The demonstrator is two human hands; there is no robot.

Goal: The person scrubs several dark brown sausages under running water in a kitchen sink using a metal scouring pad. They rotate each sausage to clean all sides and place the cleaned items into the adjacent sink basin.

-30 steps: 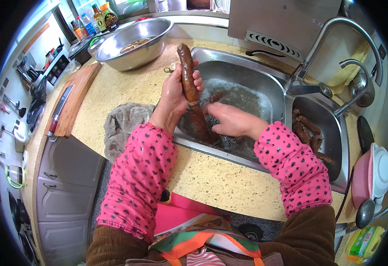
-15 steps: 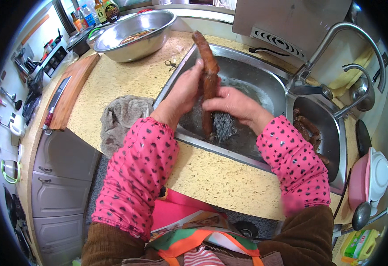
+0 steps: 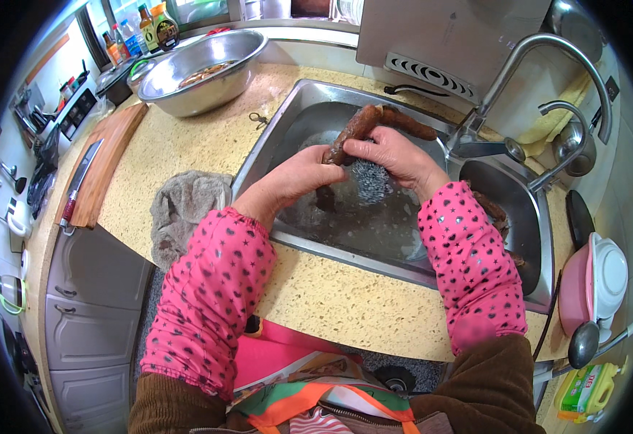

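Over the large sink basin (image 3: pixel 309 230), my left hand (image 3: pixel 308 172) grips one end of a long, reddish-brown lotus root (image 3: pixel 360 133), jointed partway along. The root bends at the joint, and its far part points right toward the faucet. My right hand (image 3: pixel 397 159) lies against the root, with its thumb and fingers closed near it. A grey steel-wool scrubber (image 3: pixel 373 181) hangs below my right palm, partly hidden by the fingers. Cloudy water lies in the basin beneath.
More brown root pieces (image 3: pixel 491 208) lie in the smaller basin at right. A faucet (image 3: pixel 537 43) arches over the sink's back right. On the counter at left are a grey cloth (image 3: pixel 186 213), a cutting board (image 3: pixel 117 152) with a knife (image 3: pixel 81 177), and a large metal bowl (image 3: pixel 208 94).
The lotus root has swung from upright to slanting right, its upper part now pointing toward the faucet. My left hand has moved down to its lower end. The scrubber stays with my right hand.
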